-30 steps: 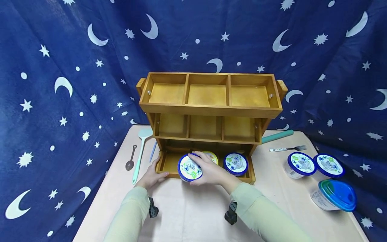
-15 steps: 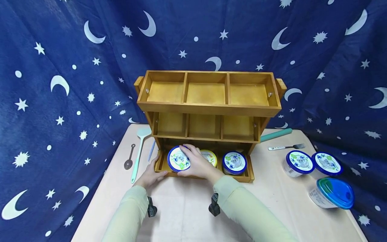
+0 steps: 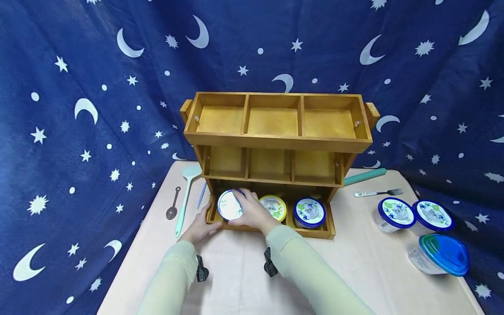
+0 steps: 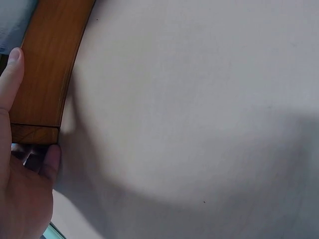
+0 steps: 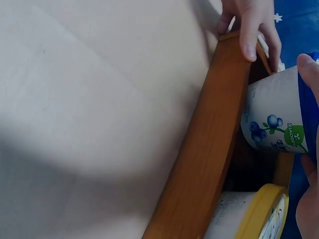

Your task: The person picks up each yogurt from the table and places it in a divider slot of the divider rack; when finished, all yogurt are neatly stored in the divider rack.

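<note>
My right hand (image 3: 252,211) grips a white tub (image 5: 274,112) with a blue lid by its lid, from above. The tub's base dips into the left compartment of the bottom tray (image 3: 244,228) of a tiered wooden storage box (image 3: 277,142). At the tray's left front corner, my left hand (image 3: 201,227) holds the wood, thumb over the front board and fingers round the outer side. To the right in that same tray sit a tub with a yellow lid (image 3: 273,207) and another blue-lidded tub (image 3: 309,212).
Left of the box lie a brown spoon (image 3: 172,208), a pale green spatula (image 3: 185,199) and a blue stick (image 3: 202,194). On the right are a teal rod (image 3: 365,176), a fork (image 3: 379,193), two blue-lidded tubs (image 3: 396,213) and a larger blue-lidded container (image 3: 439,256).
My right hand has carried the blue-lidded tub left and back, from before the tray's front board into its left compartment, uncovering the yellow-lidded tub. The left hand stays on the corner.
</note>
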`<state>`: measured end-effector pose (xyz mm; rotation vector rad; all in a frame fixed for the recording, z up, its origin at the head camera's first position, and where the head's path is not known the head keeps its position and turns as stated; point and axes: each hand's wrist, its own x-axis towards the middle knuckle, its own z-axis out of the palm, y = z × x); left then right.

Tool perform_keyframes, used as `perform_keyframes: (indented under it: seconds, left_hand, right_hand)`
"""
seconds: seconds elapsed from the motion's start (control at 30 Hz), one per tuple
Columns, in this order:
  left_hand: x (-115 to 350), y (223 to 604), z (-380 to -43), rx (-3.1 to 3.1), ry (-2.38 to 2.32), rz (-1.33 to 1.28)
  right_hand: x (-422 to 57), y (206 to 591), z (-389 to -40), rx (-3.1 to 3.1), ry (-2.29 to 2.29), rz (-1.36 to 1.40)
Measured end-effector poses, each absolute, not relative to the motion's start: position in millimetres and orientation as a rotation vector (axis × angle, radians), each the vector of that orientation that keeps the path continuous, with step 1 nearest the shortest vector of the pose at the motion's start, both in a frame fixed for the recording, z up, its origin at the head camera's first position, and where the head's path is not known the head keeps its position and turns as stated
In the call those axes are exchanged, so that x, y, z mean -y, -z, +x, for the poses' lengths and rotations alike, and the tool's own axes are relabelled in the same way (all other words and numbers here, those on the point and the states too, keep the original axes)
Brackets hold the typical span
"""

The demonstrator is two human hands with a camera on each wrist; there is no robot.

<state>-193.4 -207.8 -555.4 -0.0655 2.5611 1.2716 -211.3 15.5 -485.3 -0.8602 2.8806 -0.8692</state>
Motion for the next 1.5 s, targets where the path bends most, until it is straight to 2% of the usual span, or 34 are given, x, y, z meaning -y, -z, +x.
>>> perform_keyframes:
  seconds: [0.4,0.7,1.0,1.5]
  left_hand:
    - [209.1,559.3,-196.9,-2.567,-1.282,-0.06]
    - [208.6,559.0,-195.6,-2.583,-1.268,-0.053]
    - [210.6,560.6,-192.9,-2.57,-1.258,-0.097]
    - [210.2,559.6,-192.3,-2.538,-1.294,-0.113]
  right_hand:
    - [-11.5,490.4,-212.0,-2.907,0.713,-0.886]
    - [-9.4,500.6,-215.7,-2.929,0.702,-0.758]
    - [-14.3,502.6,-213.9,-2.985,0.58,-0.881]
    - [-21.6,493.7,-214.1,-2.916,0.569,-0.855]
